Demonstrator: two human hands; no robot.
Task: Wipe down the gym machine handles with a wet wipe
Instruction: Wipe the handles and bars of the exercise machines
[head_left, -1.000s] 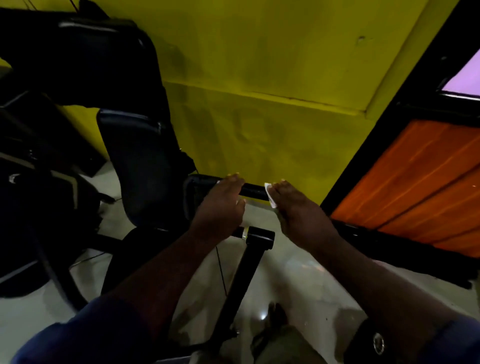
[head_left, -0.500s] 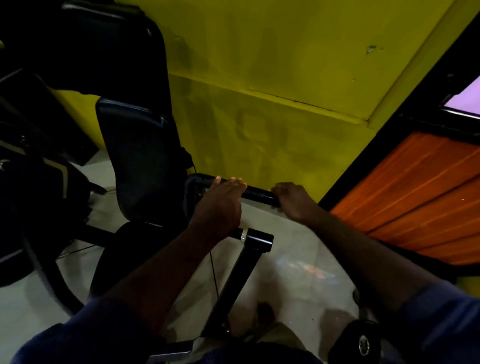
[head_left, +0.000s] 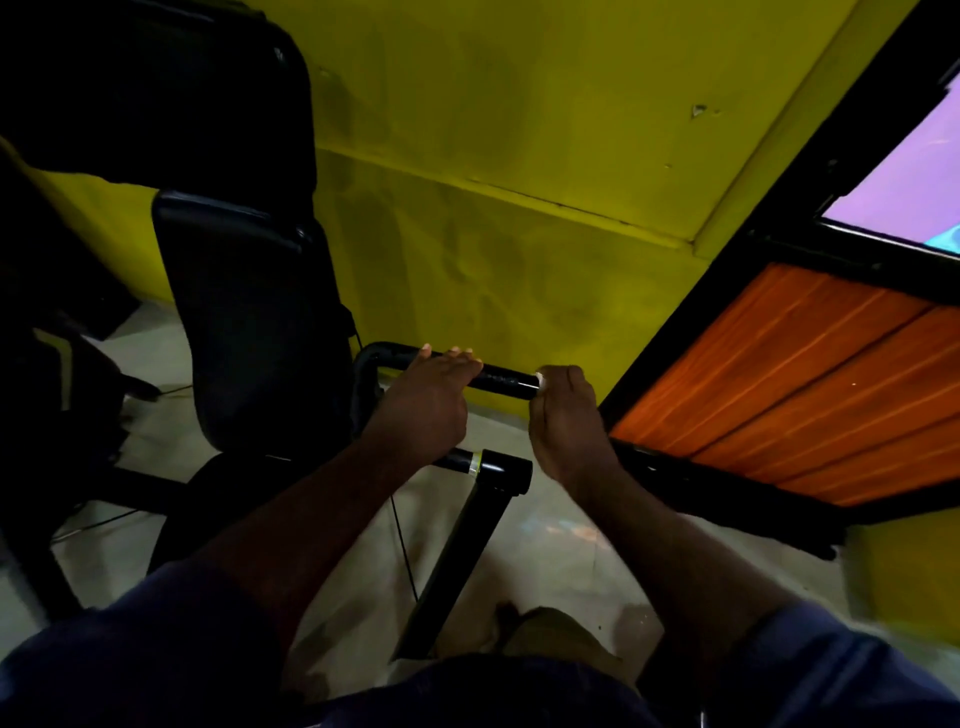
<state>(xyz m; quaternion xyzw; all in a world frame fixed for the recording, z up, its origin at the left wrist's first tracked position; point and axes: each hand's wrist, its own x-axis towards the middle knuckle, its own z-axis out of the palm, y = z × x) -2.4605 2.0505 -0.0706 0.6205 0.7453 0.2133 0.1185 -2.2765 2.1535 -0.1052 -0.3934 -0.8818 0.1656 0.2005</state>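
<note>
The left hand (head_left: 434, 400) is clenched over the black handle (head_left: 506, 383), fingertips hooked across its top, steadying it. The right hand (head_left: 566, 415) is curled round the handle's free end. A sliver of white, the wet wipe (head_left: 540, 375), peeks out at the hand's upper edge, pressed against the tip of the grip. So the wipe sits at the outer end of the handle, most of it hidden inside the fist.

By my reading the job is under way but far from finished, with the wipe working the end of this one handle. The bare stretch between the two hands shows a faint sheen, though I cannot tell whether that is moisture. The part under the left hand and the bend (head_left: 371, 358) beyond it, toward the seat pad (head_left: 249, 322), are probably not yet reached. The lower bar (head_left: 498, 467) just below the handle would also be left, as would any handle out of view
</note>
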